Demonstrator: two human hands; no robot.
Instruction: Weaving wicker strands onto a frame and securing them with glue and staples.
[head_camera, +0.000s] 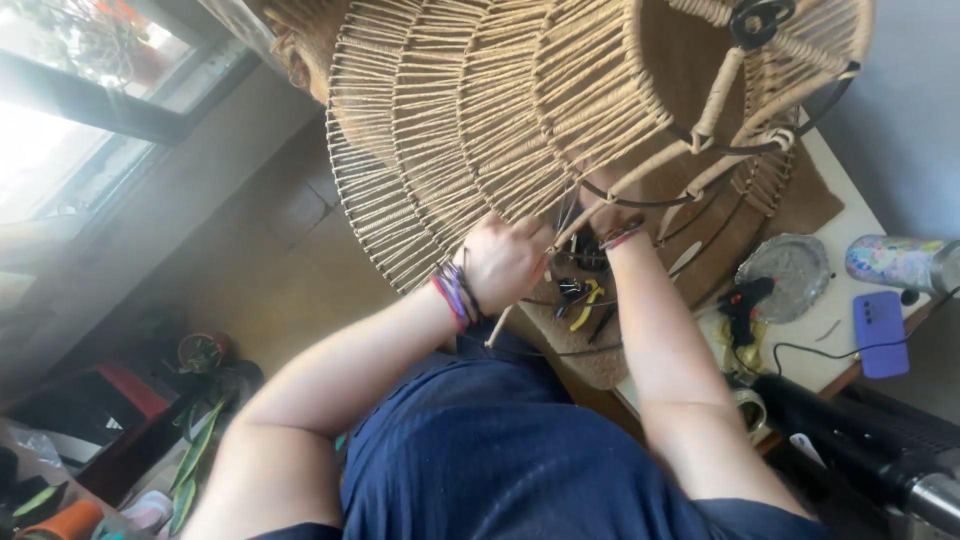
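Observation:
A large lampshade frame (480, 110) wrapped in tan jute cord fills the top of the head view, tilted over the table. My left hand (505, 260), with several coloured bands on the wrist, grips the frame's lower rim from outside. My right hand (600, 205) reaches inside the frame and is mostly hidden by the wrapped ribs; only its wrist with a red band shows. A loose tan cord end (500, 325) hangs just below my left hand. Black bare wire rings (640, 200) show inside the shade.
On the white table (835, 360) lie yellow-handled pliers (585, 305), a black glue gun (745, 300), a round silver tray (790, 270), a purple phone (880, 335) and a patterned tumbler (900, 262). Potted plants (205, 350) stand on the floor at left, below a window.

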